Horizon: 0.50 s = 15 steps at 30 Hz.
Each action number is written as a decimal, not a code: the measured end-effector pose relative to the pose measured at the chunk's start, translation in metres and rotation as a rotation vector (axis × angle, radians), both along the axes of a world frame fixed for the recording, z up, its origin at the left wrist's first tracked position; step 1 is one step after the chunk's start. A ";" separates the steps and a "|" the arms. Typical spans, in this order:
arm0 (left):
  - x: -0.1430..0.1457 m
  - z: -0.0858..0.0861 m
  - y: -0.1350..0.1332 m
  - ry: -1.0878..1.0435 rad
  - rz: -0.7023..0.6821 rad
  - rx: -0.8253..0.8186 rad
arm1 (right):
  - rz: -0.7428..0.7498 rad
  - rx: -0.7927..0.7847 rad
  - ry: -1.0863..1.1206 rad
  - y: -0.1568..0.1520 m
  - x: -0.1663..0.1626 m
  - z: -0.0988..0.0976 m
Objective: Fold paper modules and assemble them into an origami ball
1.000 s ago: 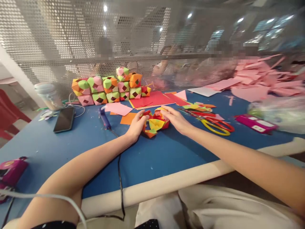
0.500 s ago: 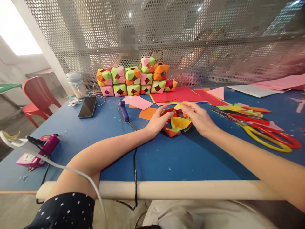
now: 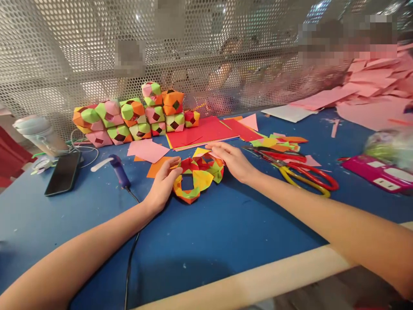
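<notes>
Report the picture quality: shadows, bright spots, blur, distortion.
Head view: a shadow falls on the tabletop beside the right forearm; head view: small lights glare amid haze behind the perforated screen; head view: the folded paper piece looks fairly sharp; head view: the cup tilts outward, probably wide-angle distortion.

A craft workshop, or a room used as one. A blue surface [image 3: 206, 241] carries colored paper work: a stack of folded blocks [image 3: 132, 113], an open paper form [image 3: 202, 180], red sheets [image 3: 203, 130], loose scraps [image 3: 277, 141], a heap of pink paper [image 3: 374, 92] and scissors [image 3: 295, 158]. A corded blue tool [image 3: 119, 172] and what looks like a magenta power strip [image 3: 380, 174] lie among them; a phone [image 3: 63, 174] and a cup [image 3: 41, 135] are at the left. Behind stands a perforated metal screen [image 3: 90, 47], with blurred people [image 3: 221, 76] and small bright lights [image 3: 137, 17] showing in it.
</notes>
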State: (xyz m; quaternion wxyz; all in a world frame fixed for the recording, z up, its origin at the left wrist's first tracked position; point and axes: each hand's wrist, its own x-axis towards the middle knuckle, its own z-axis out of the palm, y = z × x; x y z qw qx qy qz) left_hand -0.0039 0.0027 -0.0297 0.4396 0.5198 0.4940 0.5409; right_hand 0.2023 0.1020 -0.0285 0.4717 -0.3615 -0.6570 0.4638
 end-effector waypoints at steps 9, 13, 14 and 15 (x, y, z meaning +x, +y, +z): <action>0.004 0.010 -0.004 0.055 0.058 -0.028 | 0.098 -0.021 -0.182 -0.018 0.027 -0.001; 0.008 0.010 -0.006 0.041 0.031 -0.058 | 0.012 0.007 -0.241 -0.020 0.029 0.004; 0.009 0.010 -0.006 0.043 0.021 -0.055 | -0.018 0.014 -0.261 -0.021 0.031 0.006; 0.010 0.010 -0.007 0.056 0.008 -0.055 | -0.044 0.021 -0.279 -0.023 0.034 0.006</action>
